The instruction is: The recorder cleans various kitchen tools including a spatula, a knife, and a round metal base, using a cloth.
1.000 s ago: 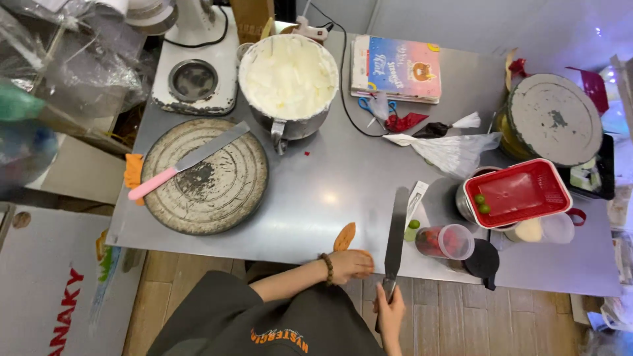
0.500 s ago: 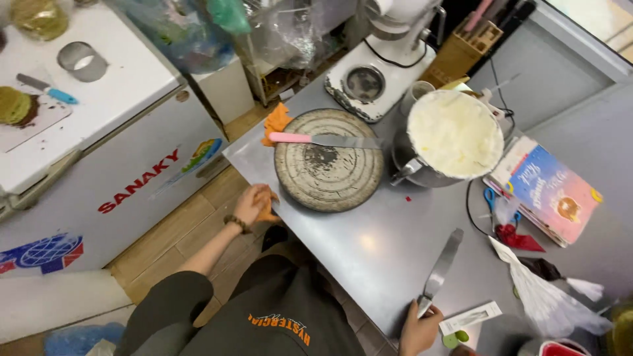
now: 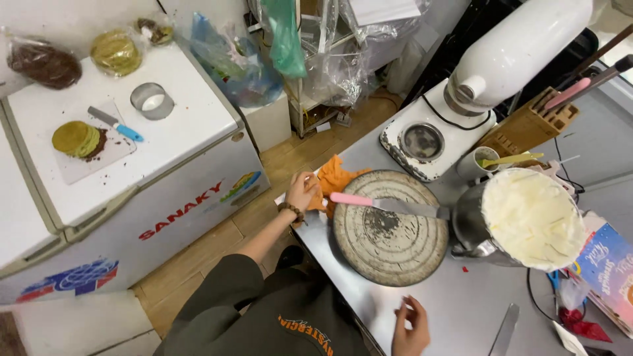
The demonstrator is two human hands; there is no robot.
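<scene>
Left hand (image 3: 302, 191) fingers pinch the crumpled orange cloth (image 3: 335, 179) at the steel worktop (image 3: 455, 310) edge; right hand (image 3: 410, 326) fingers spread, empty. Tugging risks nudging the adjacent pink-handled spatula (image 3: 386, 205) off the round turntable (image 3: 390, 227).

On my steel bench (image 3: 461, 310) stand a white stand mixer (image 3: 488, 72), a metal bowl of cream (image 3: 527, 217) and a wooden knife block (image 3: 527, 125), while the white chest freezer (image 3: 171, 151) carries a metal ring (image 3: 152, 100) and stacked green cakes (image 3: 76, 138).
</scene>
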